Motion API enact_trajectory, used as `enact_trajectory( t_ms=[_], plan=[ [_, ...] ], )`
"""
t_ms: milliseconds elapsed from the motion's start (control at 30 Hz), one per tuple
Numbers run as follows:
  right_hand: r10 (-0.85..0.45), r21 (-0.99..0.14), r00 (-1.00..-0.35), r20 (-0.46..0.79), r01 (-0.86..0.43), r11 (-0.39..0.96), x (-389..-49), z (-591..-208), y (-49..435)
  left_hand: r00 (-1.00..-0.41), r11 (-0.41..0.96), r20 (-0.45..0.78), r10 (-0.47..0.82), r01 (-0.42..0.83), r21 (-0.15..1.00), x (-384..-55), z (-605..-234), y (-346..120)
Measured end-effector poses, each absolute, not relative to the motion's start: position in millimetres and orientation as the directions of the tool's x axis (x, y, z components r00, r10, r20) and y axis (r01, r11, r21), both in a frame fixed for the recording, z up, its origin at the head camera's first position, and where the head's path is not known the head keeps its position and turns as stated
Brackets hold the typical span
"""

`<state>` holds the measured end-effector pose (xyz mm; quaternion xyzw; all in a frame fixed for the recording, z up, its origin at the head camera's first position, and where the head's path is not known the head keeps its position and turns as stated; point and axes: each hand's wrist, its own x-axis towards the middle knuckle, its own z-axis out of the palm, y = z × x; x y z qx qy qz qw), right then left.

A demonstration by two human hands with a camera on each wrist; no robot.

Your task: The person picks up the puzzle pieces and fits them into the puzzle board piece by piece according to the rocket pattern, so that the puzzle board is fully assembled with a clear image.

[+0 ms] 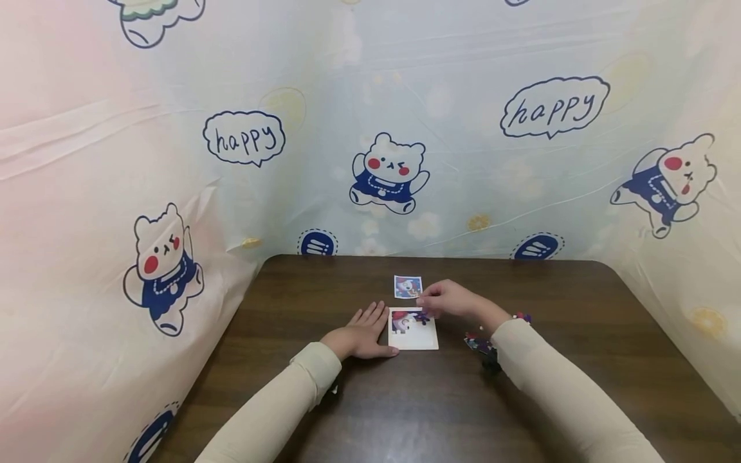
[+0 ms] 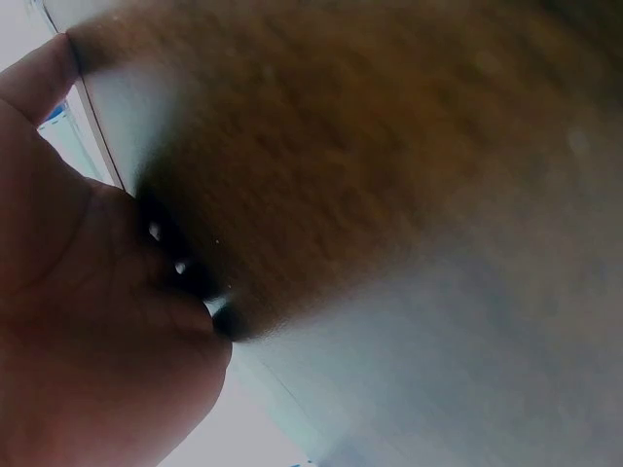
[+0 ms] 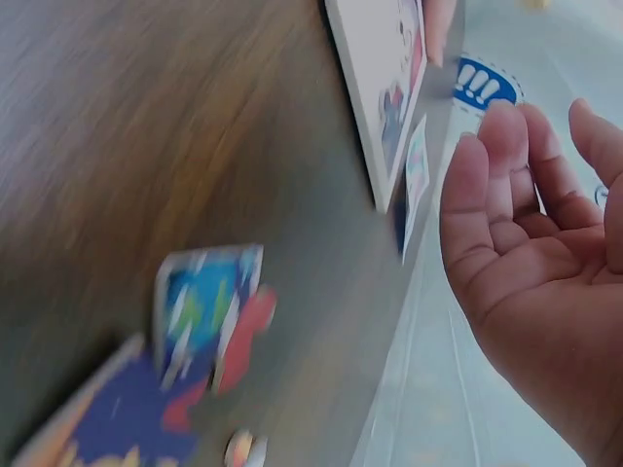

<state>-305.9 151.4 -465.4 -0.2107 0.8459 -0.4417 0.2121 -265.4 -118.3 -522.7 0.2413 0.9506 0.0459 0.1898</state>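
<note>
A small white puzzle board [image 1: 425, 339] lies on the table, with several picture pieces [image 1: 401, 321] set along its upper left. My left hand [image 1: 360, 335] rests flat to its left, fingers spread and thumb at the near left corner. At the far right corner hovers my right hand [image 1: 448, 299], its fingertips close over a dark puzzle piece [image 1: 422, 316]. In the right wrist view the right hand [image 3: 545, 214] has loosely bent fingers with nothing visible between them, and the dark piece [image 3: 392, 115] lies on the board.
Just beyond the board lies a small picture card [image 1: 408, 287] with a matching cartoon. Loose puzzle pieces [image 1: 478, 343] lie beside the right sleeve, and more loose pieces [image 3: 200, 316] show in the right wrist view. A printed curtain [image 1: 451, 193] hangs round the brown table [image 1: 324, 283].
</note>
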Motion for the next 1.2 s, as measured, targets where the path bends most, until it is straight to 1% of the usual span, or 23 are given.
enact_trajectory(
  t_ms=[167,300,500,633,833,933,1100,1200],
  plan=[
    [-0.53,-0.849,-0.825,-0.195,-0.128,0.512,-299,-462,176,-0.808,0.876,-0.338,0.482,0.449,0.175,-269,-529,-118],
    [-0.527,-0.85,-0.827,-0.196,-0.125,0.511,-295,-460,196,-0.808,0.874,-0.334,0.486,0.449,0.185,-268,-528,-118],
    [-0.512,-0.87,-0.833,-0.208,-0.082,0.486,-292,-463,222,-0.81,0.876,-0.334,0.482,0.436,0.206,-264,-520,-119],
    [-0.509,-0.876,-0.836,-0.205,-0.075,0.476,-290,-466,235,-0.813,0.873,-0.319,0.487,0.441,0.21,-265,-524,-121],
    [-0.491,-0.848,-0.849,-0.194,-0.106,0.519,-287,-468,250,-0.813,0.873,-0.319,0.487,0.45,0.187,-272,-535,-122],
    [-0.493,-0.828,-0.854,-0.165,-0.151,0.539,-286,-468,257,-0.813,0.876,-0.325,0.483,0.446,0.185,-273,-536,-121],
    [-0.513,-0.781,-0.85,-0.119,-0.239,0.577,-285,-467,266,-0.813,0.878,-0.331,0.479,0.447,0.174,-269,-529,-120],
    [-0.506,-0.752,-0.854,-0.12,-0.255,0.608,-284,-466,271,-0.81,0.879,-0.34,0.477,0.444,0.175,-264,-519,-118]
  ],
)
